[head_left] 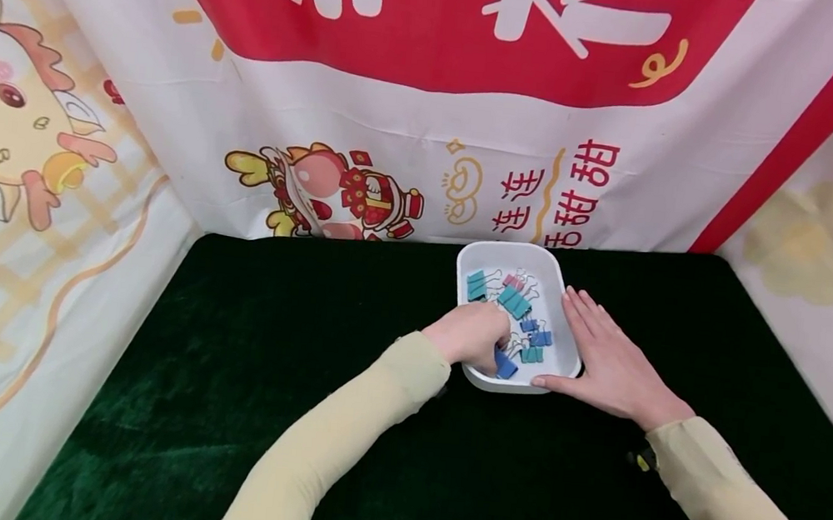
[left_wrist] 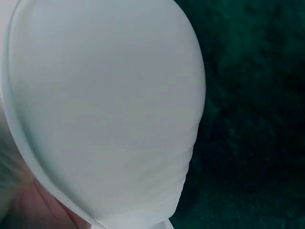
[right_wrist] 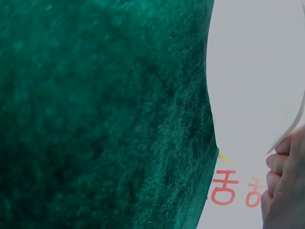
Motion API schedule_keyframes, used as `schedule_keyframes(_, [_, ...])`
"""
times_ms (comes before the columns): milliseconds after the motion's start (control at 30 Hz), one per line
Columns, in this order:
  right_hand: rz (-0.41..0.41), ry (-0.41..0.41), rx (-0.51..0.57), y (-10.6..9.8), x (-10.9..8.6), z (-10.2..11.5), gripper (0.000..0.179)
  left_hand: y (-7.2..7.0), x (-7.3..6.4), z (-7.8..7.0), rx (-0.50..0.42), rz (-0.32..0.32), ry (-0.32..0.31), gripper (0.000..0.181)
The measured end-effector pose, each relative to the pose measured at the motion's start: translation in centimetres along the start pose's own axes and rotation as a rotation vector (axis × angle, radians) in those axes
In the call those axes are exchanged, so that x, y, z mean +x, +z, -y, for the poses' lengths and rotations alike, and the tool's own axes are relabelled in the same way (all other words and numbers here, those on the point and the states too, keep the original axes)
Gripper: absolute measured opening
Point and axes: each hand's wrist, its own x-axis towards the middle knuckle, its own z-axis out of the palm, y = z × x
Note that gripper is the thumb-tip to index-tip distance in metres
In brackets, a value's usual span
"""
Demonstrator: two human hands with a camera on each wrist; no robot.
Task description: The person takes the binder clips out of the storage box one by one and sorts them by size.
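A white tray [head_left: 474,257] stands on the green cloth and holds several binder clips [head_left: 516,303], teal, blue and pink. My left hand [head_left: 475,333] reaches in over the tray's near-left corner, and its curled fingers close on a blue binder clip [head_left: 505,366]. My right hand [head_left: 603,355] lies with straight fingers along the tray's right wall, its thumb at the near edge. In the left wrist view the tray's outer wall [left_wrist: 105,109] fills most of the picture. The right wrist view shows the tray wall [right_wrist: 257,71] and my right hand's fingers [right_wrist: 286,191] beside it.
Dark green cloth [head_left: 305,325] covers the table. A printed red-and-white banner [head_left: 429,127] hangs close behind the tray, with cartoon-printed cloth walls at the left [head_left: 29,214] and right [head_left: 824,249].
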Motion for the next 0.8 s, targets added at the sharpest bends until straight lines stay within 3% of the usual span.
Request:
schedule_keyframes(433, [-0.015, -0.004, 0.014, 0.11, -0.09, -0.1, 0.123, 0.18, 0.32, 0.08, -0.069, -0.024, 0.077, 0.02])
schedule_keyframes(667, [-0.013, -0.006, 0.011, 0.13, -0.1, -0.17, 0.123, 0.18, 0.65, -0.11, -0.049, 0.009, 0.058, 0.018])
schedule_keyframes(800, [-0.024, -0.017, 0.003, 0.17, -0.13, -0.11, 0.124, 0.38, 0.65, -0.08, -0.035, -0.015, 0.064, 0.019])
